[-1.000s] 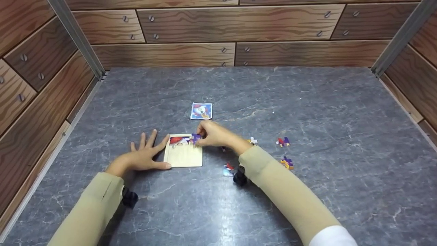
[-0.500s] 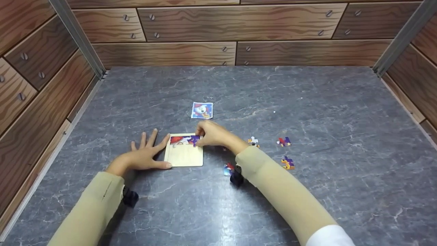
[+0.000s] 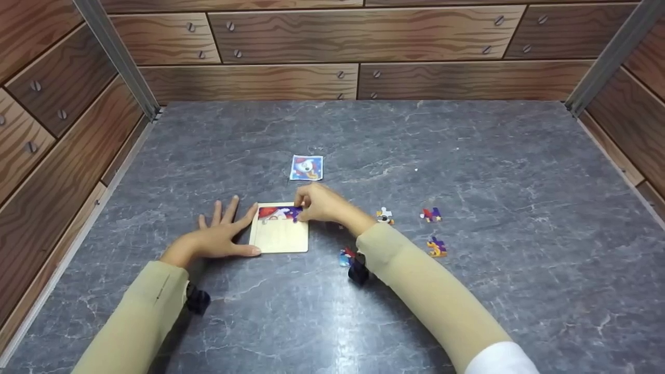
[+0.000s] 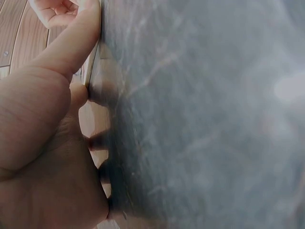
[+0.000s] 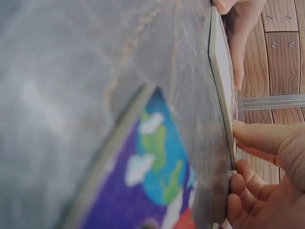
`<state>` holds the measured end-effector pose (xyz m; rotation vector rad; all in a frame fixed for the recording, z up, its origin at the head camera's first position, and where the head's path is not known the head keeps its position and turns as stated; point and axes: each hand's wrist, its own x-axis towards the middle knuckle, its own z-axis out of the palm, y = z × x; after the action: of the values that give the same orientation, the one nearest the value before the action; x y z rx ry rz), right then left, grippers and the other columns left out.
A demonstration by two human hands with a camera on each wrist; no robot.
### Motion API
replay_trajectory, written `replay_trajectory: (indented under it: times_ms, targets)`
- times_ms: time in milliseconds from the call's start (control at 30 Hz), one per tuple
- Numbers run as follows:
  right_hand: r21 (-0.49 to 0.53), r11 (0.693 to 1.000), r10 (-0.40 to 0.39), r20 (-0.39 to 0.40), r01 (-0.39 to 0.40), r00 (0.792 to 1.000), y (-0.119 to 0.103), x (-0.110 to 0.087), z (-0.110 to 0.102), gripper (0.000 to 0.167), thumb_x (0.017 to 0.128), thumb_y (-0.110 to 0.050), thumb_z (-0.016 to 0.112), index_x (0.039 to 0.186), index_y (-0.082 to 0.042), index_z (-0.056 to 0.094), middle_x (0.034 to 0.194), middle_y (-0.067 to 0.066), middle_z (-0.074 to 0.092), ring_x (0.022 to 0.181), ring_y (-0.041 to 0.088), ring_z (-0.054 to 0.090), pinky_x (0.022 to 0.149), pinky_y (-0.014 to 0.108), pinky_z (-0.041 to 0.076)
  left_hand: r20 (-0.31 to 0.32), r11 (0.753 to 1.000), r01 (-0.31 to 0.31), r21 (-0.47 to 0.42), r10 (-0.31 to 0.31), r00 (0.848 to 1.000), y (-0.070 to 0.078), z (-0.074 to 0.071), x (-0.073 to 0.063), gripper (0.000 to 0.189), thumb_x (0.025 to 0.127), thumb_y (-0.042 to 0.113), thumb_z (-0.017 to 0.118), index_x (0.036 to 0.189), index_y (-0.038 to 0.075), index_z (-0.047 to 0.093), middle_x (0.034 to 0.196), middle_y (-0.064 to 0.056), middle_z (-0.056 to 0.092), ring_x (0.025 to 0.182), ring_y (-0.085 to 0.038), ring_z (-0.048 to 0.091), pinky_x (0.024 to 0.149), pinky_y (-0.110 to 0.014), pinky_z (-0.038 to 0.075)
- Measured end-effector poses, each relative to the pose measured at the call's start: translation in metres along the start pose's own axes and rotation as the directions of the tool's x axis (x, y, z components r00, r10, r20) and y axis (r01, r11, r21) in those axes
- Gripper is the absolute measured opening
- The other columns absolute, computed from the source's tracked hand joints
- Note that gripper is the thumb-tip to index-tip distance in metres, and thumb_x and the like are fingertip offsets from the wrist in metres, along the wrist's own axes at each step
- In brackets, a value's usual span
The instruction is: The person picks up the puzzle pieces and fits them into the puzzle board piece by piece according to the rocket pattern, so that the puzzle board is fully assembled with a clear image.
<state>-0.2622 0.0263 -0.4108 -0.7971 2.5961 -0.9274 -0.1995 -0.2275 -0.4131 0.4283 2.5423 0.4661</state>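
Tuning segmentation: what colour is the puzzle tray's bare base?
Puzzle tray: its bare base is pale cream; shows best in the head view.

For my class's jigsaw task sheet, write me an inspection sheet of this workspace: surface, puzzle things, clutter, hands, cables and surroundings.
Surface: grey marbled tabletop, shiny near the front.
Puzzle things: wooden puzzle tray, mostly bare, with placed jigsaw pieces along its far side; at least four loose jigsaw pieces to its right; picture card beyond it.
Clutter: one tiny white speck, unidentified.
Hands: left hand, fingers spread, touches the tray's left edge; right hand, fingers curled, touches the purple jigsaw piece at the far right corner.
Cables: nothing seen.
Surroundings: plank-patterned walls, metal corner strips.
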Motion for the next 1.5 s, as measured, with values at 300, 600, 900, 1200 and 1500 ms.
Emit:
replay_trajectory:
  times_ms: [300, 600, 900, 1200, 1500]
  targets:
    - [0.067, 0.998, -0.022, -0.004, 0.022, 1.000, 0.005, -0.011, -0.008, 0.034, 0.078, -0.011, 0.074, 0.110, -0.004, 0.065, 0.085, 0.009, 0.063, 0.075, 0.015, 0.055, 0.069, 0.028, 0.046, -0.003, 1.000, -0.015, -0.013, 0.015, 1.000, -0.001, 0.002, 0.000, 0.102, 0.079, 0.067, 0.054, 0.150, 0.022, -0.004, 0.148, -0.021, -0.026, 0.128, -0.046, -0.030, 0.089, -0.073, -0.015]
    - [0.131, 0.988, -0.072, -0.048, 0.078, 0.996, 0.019, -0.030, -0.024, 0.030, 0.082, -0.012, 0.069, 0.108, 0.000, 0.065, 0.091, 0.010, 0.065, 0.082, 0.020, 0.060, 0.076, 0.030, 0.049, 0.000, 1.000, -0.019, -0.007, 0.019, 1.000, -0.001, 0.000, 0.000, 0.101, 0.080, 0.067, 0.053, 0.150, 0.023, -0.003, 0.148, -0.020, -0.027, 0.128, -0.045, -0.030, 0.090, -0.072, -0.016]
    - [0.121, 0.991, -0.045, -0.093, 0.056, 0.995, 0.040, -0.053, -0.042, 0.031, 0.082, -0.013, 0.070, 0.108, 0.002, 0.064, 0.090, 0.010, 0.064, 0.081, 0.021, 0.061, 0.077, 0.032, 0.050, 0.001, 1.000, -0.008, -0.001, 0.008, 1.000, -0.001, 0.000, -0.001, 0.102, 0.079, 0.068, 0.053, 0.150, 0.023, -0.003, 0.148, -0.020, -0.027, 0.128, -0.046, -0.030, 0.090, -0.072, -0.016]
    - [0.101, 0.995, -0.016, -0.093, 0.025, 0.996, 0.057, -0.068, -0.050, 0.031, 0.082, -0.011, 0.071, 0.108, 0.002, 0.063, 0.091, 0.010, 0.064, 0.080, 0.021, 0.061, 0.073, 0.033, 0.051, -0.001, 1.000, 0.011, 0.004, -0.011, 1.000, -0.001, 0.000, 0.000, 0.103, 0.078, 0.069, 0.054, 0.150, 0.023, -0.003, 0.148, -0.021, -0.026, 0.128, -0.047, -0.029, 0.089, -0.073, -0.016]
    - [0.084, 0.996, -0.017, -0.069, 0.022, 0.997, 0.061, -0.075, -0.049, 0.031, 0.078, -0.009, 0.073, 0.105, 0.003, 0.063, 0.093, 0.013, 0.064, 0.085, 0.024, 0.060, 0.077, 0.035, 0.049, -0.019, 1.000, -0.021, 0.002, 0.021, 1.000, -0.003, 0.002, 0.000, 0.102, 0.079, 0.068, 0.054, 0.150, 0.023, -0.003, 0.148, -0.021, -0.026, 0.128, -0.046, -0.029, 0.089, -0.073, -0.016]
